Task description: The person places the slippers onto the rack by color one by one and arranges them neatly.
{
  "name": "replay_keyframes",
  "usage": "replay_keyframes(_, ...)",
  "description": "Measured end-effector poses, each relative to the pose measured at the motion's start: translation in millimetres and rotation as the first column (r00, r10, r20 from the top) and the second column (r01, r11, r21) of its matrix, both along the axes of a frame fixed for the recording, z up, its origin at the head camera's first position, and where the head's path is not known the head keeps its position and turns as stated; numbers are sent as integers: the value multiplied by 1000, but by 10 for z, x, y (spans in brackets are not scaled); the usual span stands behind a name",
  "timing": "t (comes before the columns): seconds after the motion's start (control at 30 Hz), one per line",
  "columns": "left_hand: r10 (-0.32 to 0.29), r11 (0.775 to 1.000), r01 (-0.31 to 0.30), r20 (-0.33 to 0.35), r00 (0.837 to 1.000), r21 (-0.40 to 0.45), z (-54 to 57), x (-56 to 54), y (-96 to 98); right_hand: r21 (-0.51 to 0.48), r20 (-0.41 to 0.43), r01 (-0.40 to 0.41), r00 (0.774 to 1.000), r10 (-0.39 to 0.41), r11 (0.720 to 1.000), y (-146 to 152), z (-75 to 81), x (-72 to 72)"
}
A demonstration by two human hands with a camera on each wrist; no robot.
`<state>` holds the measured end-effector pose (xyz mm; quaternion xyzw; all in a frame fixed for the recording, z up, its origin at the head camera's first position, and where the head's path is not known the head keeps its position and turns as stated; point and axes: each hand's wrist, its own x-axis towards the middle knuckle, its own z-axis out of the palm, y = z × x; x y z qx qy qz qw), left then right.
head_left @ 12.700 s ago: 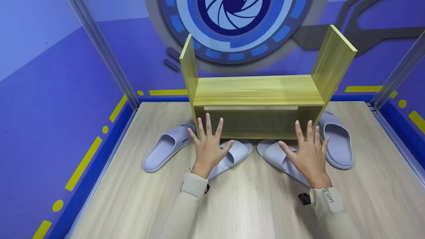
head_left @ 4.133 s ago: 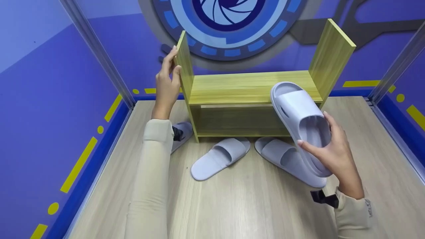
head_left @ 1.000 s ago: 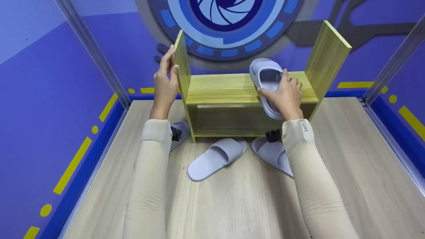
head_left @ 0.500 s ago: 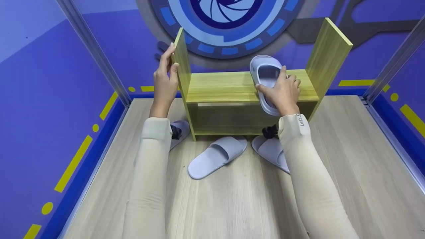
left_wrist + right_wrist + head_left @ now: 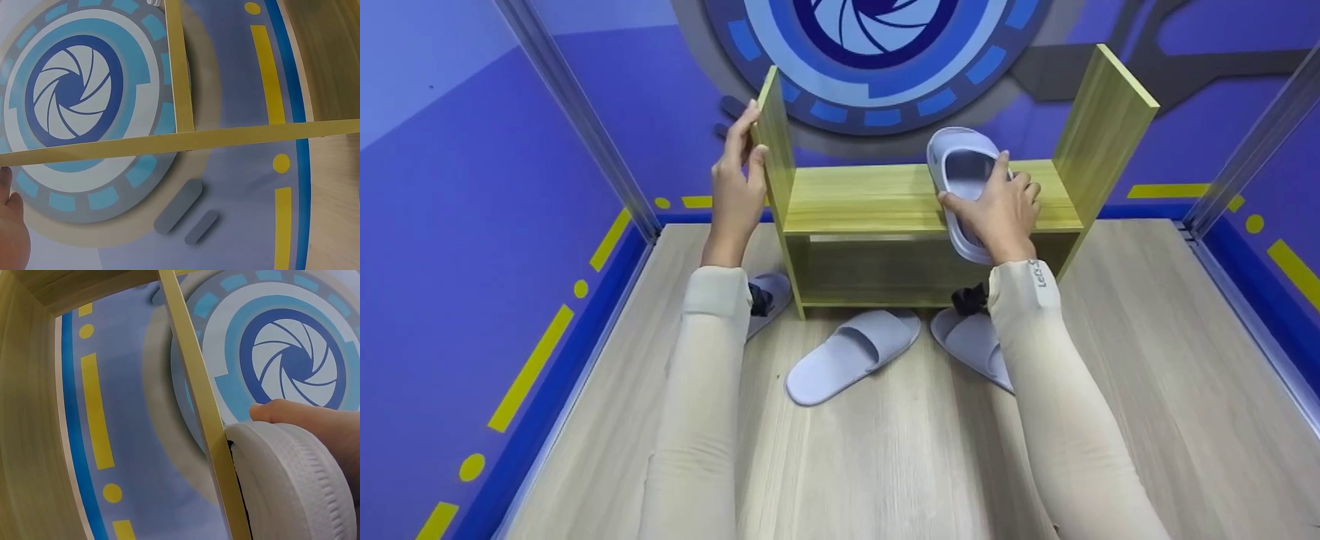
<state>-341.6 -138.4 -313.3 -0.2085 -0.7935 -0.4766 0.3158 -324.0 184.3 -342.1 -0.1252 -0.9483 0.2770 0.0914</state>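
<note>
My right hand [image 5: 1006,214] grips a light grey slide slipper [image 5: 964,184] over the right part of the upper board of a yellowish wooden shoe rack [image 5: 862,199]. The slipper's toe points to the back wall and its heel overhangs the board's front edge. In the right wrist view, the slipper's heel [image 5: 292,478] lies right at that edge, with the thumb [image 5: 281,412] along its side. My left hand [image 5: 737,196] rests its fingertips against the outer side of the rack's left upright panel. Little of it shows in the left wrist view.
On the floor before the rack lie two grey slippers [image 5: 840,360], the right one [image 5: 969,345] partly behind my right forearm. A third slipper [image 5: 771,289], left of the rack, is mostly hidden by my left wrist. Blue patterned walls [image 5: 607,135] enclose the back and sides.
Both hands were spread before the rack. The left has since moved to the left panel; the right took the slipper from the floor at right and carried it to the upper board. Little moved in the last second.
</note>
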Motion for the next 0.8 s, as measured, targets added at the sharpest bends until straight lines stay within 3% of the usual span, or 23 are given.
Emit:
replay_keyframes(0.6, 34, 999, -34, 20, 999, -19, -18, 42, 51, -107, -51, -63, 997, 58, 992, 82, 144, 110)
replay_keyframes(0.8, 71, 997, -67, 115, 991, -40, -75, 118, 72, -135, -129, -86, 989, 69, 987, 130, 295, 186)
